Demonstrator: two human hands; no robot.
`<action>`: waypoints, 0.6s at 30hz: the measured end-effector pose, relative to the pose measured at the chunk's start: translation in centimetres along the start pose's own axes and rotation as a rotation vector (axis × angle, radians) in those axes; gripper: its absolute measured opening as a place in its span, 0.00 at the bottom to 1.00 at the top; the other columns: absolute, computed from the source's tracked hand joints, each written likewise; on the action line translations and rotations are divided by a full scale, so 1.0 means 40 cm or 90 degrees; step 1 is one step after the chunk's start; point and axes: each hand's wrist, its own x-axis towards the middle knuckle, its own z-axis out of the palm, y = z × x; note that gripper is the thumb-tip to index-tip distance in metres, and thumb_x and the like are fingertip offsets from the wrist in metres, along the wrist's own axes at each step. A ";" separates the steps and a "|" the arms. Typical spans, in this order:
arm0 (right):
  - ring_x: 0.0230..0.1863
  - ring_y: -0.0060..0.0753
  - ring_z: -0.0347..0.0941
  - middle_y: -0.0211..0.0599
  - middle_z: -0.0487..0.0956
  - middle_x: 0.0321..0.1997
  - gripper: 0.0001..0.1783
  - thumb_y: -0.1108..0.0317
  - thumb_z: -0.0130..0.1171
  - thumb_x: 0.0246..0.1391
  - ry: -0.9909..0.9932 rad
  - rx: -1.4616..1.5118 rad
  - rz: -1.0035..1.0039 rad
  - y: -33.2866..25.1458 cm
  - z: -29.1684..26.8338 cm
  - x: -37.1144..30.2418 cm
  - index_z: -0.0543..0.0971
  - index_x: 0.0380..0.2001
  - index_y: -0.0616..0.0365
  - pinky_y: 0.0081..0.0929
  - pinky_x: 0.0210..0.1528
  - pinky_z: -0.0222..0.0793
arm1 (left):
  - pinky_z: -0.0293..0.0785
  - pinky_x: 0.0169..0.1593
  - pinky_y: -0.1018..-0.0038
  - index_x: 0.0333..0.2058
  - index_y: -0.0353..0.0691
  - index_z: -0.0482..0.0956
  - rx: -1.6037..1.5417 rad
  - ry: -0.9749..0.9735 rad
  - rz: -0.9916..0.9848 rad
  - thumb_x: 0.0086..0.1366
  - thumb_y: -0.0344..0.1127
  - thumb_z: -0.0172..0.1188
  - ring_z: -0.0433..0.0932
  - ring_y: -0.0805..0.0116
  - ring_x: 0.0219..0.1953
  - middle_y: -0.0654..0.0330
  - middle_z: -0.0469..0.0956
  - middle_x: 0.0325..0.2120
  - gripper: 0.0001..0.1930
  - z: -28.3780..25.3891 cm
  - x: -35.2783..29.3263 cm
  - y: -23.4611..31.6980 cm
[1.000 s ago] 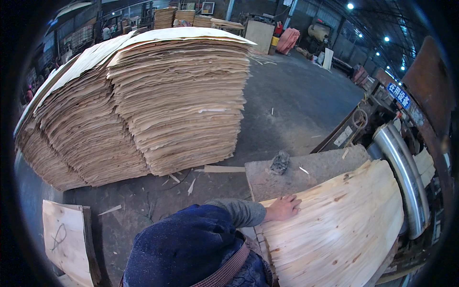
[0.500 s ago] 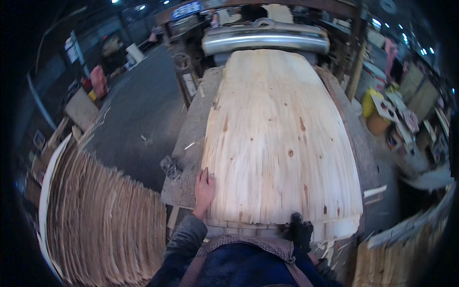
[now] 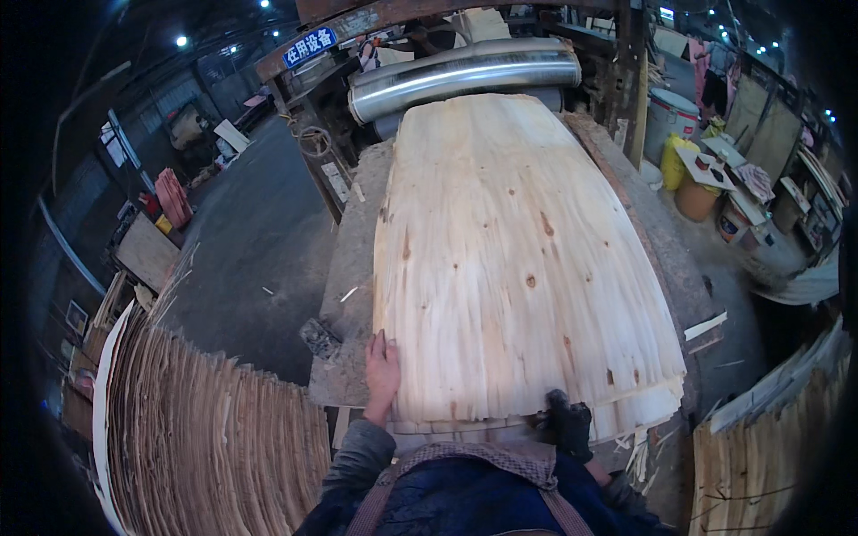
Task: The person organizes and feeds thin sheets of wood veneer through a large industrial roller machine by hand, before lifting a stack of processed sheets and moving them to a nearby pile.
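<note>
Veneer sheet spans the worktop, near edge to far. Left hand rests unclenched by the near-left corner; can't tell if the gloved right hand is pinching. I'd guide both sides evenly.

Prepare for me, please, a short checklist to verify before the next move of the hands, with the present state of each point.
1. Left hand at the left edge of the top wood sheet: ok.
2. Right hand, in a dark glove, at the sheet's near edge: ok; firmness of grip: cannot tell.
3. Near edges even: not ok, a lower layer sticks out at the near right.
4. Both hands away from the metal roller: ok, it is at the far end.
5. Roller stopped: cannot tell.
6. Dark lump off the sheet: ok, left of it.
</note>
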 end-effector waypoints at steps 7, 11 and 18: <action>0.19 0.41 0.68 0.40 0.74 0.21 0.35 0.58 0.61 0.33 -0.024 -0.279 -0.122 -0.068 -0.045 0.014 0.69 0.50 0.55 0.37 0.22 0.61 | 0.59 0.56 0.64 0.52 0.39 0.64 0.001 0.006 0.001 0.62 0.43 0.45 0.61 0.48 0.54 0.43 0.60 0.52 0.22 -0.001 -0.002 -0.011; 0.18 0.40 0.68 0.38 0.76 0.22 0.33 0.59 0.59 0.35 0.002 -0.184 -0.109 -0.056 -0.034 0.016 0.69 0.50 0.55 0.36 0.22 0.61 | 0.60 0.55 0.64 0.52 0.39 0.64 0.006 0.013 0.011 0.62 0.43 0.45 0.62 0.47 0.53 0.43 0.61 0.52 0.22 0.000 -0.003 -0.013; 0.17 0.42 0.69 0.36 0.72 0.14 0.20 0.62 0.57 0.39 0.062 -0.308 -0.185 -0.117 -0.052 0.031 0.73 0.39 0.55 0.37 0.22 0.61 | 0.60 0.55 0.64 0.52 0.38 0.65 0.013 0.024 0.024 0.62 0.43 0.45 0.62 0.47 0.53 0.42 0.62 0.51 0.22 0.002 -0.001 -0.022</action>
